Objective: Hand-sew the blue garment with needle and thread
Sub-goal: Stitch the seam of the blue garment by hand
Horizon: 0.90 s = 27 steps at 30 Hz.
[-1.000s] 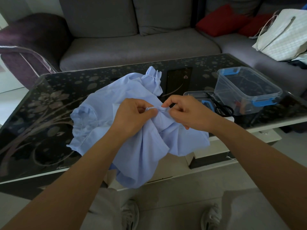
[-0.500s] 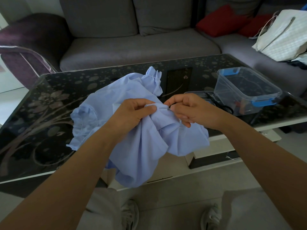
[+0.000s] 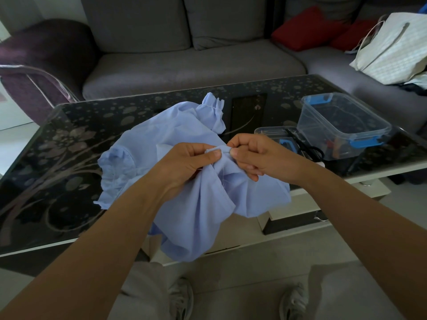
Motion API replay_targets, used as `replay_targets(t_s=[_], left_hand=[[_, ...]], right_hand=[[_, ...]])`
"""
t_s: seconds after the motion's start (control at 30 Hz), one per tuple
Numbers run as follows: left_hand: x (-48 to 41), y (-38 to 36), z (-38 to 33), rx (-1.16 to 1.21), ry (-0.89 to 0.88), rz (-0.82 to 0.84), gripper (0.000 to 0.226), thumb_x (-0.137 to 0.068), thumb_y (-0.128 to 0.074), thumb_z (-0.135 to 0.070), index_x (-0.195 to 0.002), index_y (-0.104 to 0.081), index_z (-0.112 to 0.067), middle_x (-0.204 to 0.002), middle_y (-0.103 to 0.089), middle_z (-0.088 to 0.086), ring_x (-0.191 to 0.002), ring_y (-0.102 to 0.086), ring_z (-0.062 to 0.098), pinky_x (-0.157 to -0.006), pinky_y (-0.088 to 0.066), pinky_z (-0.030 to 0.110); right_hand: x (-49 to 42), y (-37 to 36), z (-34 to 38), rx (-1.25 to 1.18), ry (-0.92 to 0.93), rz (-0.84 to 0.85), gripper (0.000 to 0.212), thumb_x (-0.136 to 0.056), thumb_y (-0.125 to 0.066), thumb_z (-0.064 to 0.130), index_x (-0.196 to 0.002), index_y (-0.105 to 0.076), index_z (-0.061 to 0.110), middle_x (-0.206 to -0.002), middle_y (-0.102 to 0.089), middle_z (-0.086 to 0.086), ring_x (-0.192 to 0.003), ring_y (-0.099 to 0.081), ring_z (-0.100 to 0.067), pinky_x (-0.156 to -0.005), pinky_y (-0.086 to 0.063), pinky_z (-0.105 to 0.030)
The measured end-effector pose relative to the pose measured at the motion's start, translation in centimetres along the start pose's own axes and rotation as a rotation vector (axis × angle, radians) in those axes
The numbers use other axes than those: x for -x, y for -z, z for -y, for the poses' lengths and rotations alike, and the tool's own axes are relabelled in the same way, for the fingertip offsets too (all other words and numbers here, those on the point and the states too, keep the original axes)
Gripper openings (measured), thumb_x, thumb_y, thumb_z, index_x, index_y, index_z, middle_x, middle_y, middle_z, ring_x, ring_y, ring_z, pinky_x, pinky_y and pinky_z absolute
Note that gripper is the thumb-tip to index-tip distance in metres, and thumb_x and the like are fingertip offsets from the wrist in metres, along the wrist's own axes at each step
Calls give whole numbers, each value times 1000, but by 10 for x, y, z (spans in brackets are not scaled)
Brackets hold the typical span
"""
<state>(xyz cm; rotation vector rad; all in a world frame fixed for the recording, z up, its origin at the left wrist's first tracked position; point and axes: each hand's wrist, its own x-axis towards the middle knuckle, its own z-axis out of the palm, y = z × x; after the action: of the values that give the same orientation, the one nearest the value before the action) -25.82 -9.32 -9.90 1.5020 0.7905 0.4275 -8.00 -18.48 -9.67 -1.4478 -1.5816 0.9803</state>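
A light blue garment [image 3: 161, 144] with ruffled cuffs lies on the dark glass table [image 3: 57, 158] and hangs over its near edge. My left hand [image 3: 187, 162] pinches a raised fold of the cloth at its top. My right hand [image 3: 251, 153] pinches a thin needle [image 3: 225, 152] between thumb and forefinger, right beside the fold. The needle's point sits in the fold between the two hands. A pale thread [image 3: 223, 172] trails down over the cloth below the hands.
A clear plastic box [image 3: 342, 125] with blue clips stands on the table to the right, its lid [image 3: 275, 132] and black scissors [image 3: 312, 150] in front of it. A grey sofa [image 3: 184, 65] with red cushions [image 3: 307, 28] and a white bag [image 3: 392, 47] lies beyond.
My right hand shifted slightly right and drew back from my left, so the needle now shows between them. The fold of cloth stays held in the same place.
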Motion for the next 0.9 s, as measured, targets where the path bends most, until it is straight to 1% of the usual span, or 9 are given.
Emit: replay_targets(t_s=[0.13, 0.2, 0.3, 0.37, 0.43, 0.5, 0.6, 0.73, 0.9], left_hand=[[-1, 2, -1, -3, -20, -5, 17, -94, -60, -23, -92, -71, -10, -101, -71, 19, -89, -64, 22, -92, -54, 38], [-1, 2, -2, 9, -25, 7, 17, -94, -59, -22, -91, -70, -11, -99, -70, 17, -89, -63, 23, -93, -53, 39], [0, -1, 0, 9, -14, 45, 19, -95, -57, -21, -96, -71, -8, -107, -70, 20, -91, -64, 23, -92, -54, 37], [-1, -2, 0, 17, -11, 26, 21, -94, -59, -21, -99, -71, -5, -110, -70, 21, -93, -65, 24, -93, -54, 38], [-4, -1, 1, 55, -16, -18, 29, -92, -62, -22, -104, -70, 2, -112, -67, 25, -96, -64, 28, -97, -53, 44], [-5, -1, 2, 83, -20, -43, 38, -89, -65, -25, -109, -67, 7, -115, -65, 29, -99, -63, 32, -100, -50, 50], [-6, -4, 5, 62, -6, -28, 42, -86, -65, -31, -108, -68, 4, -115, -65, 28, -107, -63, 41, -101, -49, 52], [-7, -4, 5, 57, -3, -16, 46, -81, -67, -36, -109, -70, 0, -113, -68, 23, -113, -60, 42, -101, -49, 52], [-9, -7, 6, -49, -37, -52, 34, -91, -62, -33, -106, -71, -3, -106, -71, 17, -105, -65, 36, -98, -52, 50]], right_hand=[[-2, -1, 3, -8, 15, -60, 17, -101, -47, 17, -99, -55, 2, -50, -43, 3, -42, -37, -8, -49, -42, -23], [-2, -1, 5, -25, 24, -74, 15, -100, -48, 18, -97, -55, 5, -50, -43, 0, -41, -37, -9, -47, -41, -22], [-1, -6, 5, -25, 23, -62, 12, -101, -48, 18, -96, -54, 10, -50, -42, -4, -41, -36, -12, -47, -41, -23], [-2, -7, 5, -21, 15, -65, 13, -101, -47, 19, -97, -53, 9, -51, -42, -6, -41, -36, -13, -47, -41, -23], [-3, -5, 4, -38, 6, -68, 17, -102, -45, 19, -101, -52, 4, -52, -40, -4, -42, -35, -12, -47, -41, -23], [-3, -3, 4, -82, -3, -52, 15, -104, -40, 12, -107, -50, 2, -56, -37, -4, -45, -32, -12, -48, -40, -24], [-1, -7, 5, -124, 5, -25, 15, -103, -36, 6, -111, -48, 7, -61, -32, -6, -51, -30, -13, -50, -39, -24], [-1, -8, 7, -122, 10, -31, 16, -104, -39, 10, -118, -45, 7, -60, -38, -2, -51, -31, -13, -49, -37, -24], [-2, -9, 7, -103, -29, -49, 15, -103, -41, 11, -118, -45, 9, -59, -49, -1, -43, -33, -5, -43, -31, -16]])
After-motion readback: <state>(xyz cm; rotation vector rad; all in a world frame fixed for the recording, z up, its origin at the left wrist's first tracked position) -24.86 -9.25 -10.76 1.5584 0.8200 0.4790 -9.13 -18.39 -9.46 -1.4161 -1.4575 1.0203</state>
